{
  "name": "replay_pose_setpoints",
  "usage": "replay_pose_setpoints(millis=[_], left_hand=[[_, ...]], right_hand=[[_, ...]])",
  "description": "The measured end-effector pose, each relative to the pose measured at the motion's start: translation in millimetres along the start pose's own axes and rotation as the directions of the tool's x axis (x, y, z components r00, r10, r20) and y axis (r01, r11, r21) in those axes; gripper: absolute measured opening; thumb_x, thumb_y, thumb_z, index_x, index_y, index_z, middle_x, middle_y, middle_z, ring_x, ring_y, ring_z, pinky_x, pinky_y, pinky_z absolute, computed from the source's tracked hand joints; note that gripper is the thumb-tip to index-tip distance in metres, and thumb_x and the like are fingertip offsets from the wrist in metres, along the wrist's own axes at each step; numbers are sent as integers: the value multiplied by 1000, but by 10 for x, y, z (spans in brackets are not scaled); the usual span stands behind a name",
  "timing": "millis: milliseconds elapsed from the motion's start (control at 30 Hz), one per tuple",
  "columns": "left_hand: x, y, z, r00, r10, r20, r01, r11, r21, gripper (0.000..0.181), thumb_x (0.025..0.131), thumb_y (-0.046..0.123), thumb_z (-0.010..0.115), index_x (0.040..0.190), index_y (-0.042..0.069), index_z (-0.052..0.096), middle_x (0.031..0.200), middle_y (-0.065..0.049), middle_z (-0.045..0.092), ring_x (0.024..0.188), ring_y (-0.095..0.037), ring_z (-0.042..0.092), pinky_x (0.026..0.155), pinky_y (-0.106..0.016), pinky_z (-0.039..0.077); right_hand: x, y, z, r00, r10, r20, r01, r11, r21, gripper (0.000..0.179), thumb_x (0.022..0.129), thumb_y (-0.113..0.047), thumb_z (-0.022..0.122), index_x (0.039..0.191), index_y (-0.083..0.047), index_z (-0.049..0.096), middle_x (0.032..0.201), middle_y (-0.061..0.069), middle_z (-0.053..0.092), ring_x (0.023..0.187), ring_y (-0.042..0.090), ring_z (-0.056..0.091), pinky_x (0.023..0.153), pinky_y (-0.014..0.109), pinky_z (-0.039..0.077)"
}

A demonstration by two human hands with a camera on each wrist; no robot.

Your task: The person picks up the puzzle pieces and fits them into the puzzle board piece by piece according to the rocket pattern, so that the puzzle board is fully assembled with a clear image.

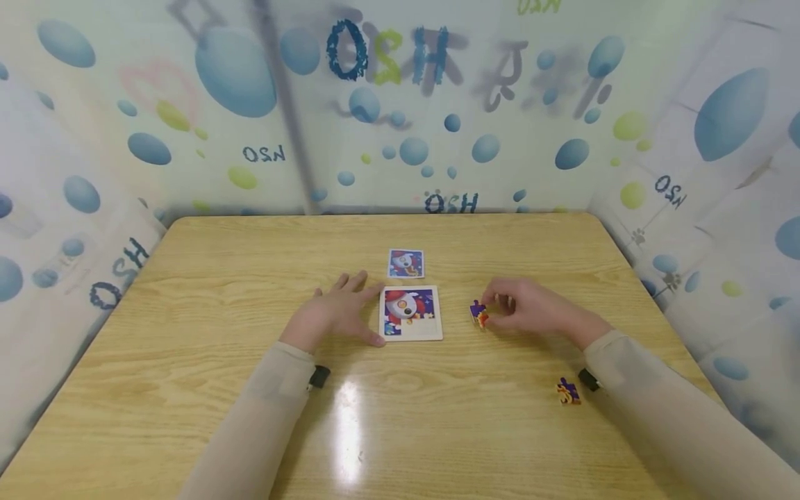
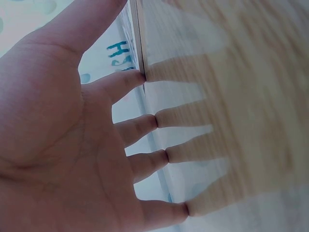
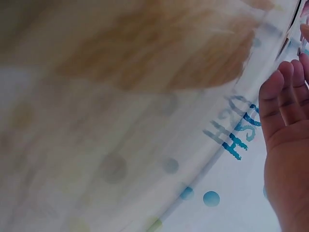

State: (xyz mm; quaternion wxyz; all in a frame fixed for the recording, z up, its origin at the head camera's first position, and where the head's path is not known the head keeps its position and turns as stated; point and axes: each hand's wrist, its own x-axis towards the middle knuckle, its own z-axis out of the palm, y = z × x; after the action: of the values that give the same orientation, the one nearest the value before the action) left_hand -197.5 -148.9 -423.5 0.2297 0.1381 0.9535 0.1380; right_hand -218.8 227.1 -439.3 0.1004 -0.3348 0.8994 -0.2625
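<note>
A small square jigsaw puzzle board (image 1: 426, 330) with a white rim lies on the table, its picture of a white and red cartoon figure partly filled in and its lower right bare. My left hand (image 1: 340, 312) is spread at the board's left side, thumb and index finger at its edge; in the left wrist view its fingertips (image 2: 178, 210) rest on the tabletop. To the right of the board, my right hand (image 1: 528, 309) pinches a purple and orange puzzle piece (image 1: 478, 312) between thumb and fingers. In the right wrist view only part of this hand (image 3: 289, 130) shows.
A small picture card (image 1: 406, 264) with a similar figure lies just behind the board. Another purple and yellow puzzle piece (image 1: 568, 392) lies near the right forearm. The wooden table (image 1: 250, 257) meets a patterned curtain (image 1: 400, 139) at its back and sides.
</note>
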Motion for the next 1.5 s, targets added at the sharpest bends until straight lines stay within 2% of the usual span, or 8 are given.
replay_pose_setpoints(millis=[167,300,767,933,1100,1200,1333,1500], left_hand=[[9,-20,4,1000,-3,3,3,1000,5,114,72,68,81,163,34,20,171,-8,0,155,-40,-6,113,-77,0],[16,-26,9,1000,-2,1,2,1000,4,114,72,68,81,163,34,20,171,-7,1,155,-40,-6,113,-77,1],[10,2,17,1000,11,-10,-10,1000,19,115,72,69,81,163,34,20,171,-8,1,155,-40,-5,113,-76,1],[9,6,8,1000,4,-2,-4,1000,27,115,72,69,80,163,34,20,171,-8,0,155,-40,-5,114,-76,1],[13,12,4,1000,0,3,0,1000,27,114,73,68,80,163,34,20,171,-8,1,155,-41,-5,113,-76,1],[6,15,3,1000,-1,4,1,1000,20,113,73,68,80,163,33,21,171,-9,1,154,-41,-5,113,-76,1],[-7,21,6,1000,0,0,0,1000,17,113,74,68,80,163,33,21,171,-9,1,155,-41,-4,113,-76,2],[0,10,11,1000,4,-7,-4,999,33,113,74,69,79,163,34,20,171,-8,2,155,-41,-4,113,-77,3]], right_hand=[[112,-41,15,1000,-6,10,7,999,-47,24,86,-25,83,106,-22,69,91,-6,63,78,12,57,68,29,53],[222,-98,36,1000,10,27,-10,999,-36,24,86,-28,82,106,-24,69,90,-7,64,78,12,58,69,30,54],[597,-305,143,989,-107,99,102,993,59,27,92,-22,77,118,-23,69,103,-6,68,82,11,61,72,30,57],[710,-383,200,971,-183,157,180,983,33,28,92,-27,77,120,-24,72,114,-10,66,84,7,62,75,27,57],[780,-466,253,943,-257,210,259,966,21,31,94,-32,74,123,-21,73,124,-7,65,84,4,61,74,25,56],[813,-485,291,929,-299,218,303,953,16,29,96,-32,73,122,-21,74,123,-9,65,83,3,60,73,24,56],[852,-494,326,911,-338,235,340,940,30,25,97,-26,71,121,-23,75,121,-13,67,82,4,60,72,23,55],[857,-541,329,898,-361,249,368,930,21,26,98,-14,67,123,-19,75,126,-7,69,88,5,61,75,22,55]])
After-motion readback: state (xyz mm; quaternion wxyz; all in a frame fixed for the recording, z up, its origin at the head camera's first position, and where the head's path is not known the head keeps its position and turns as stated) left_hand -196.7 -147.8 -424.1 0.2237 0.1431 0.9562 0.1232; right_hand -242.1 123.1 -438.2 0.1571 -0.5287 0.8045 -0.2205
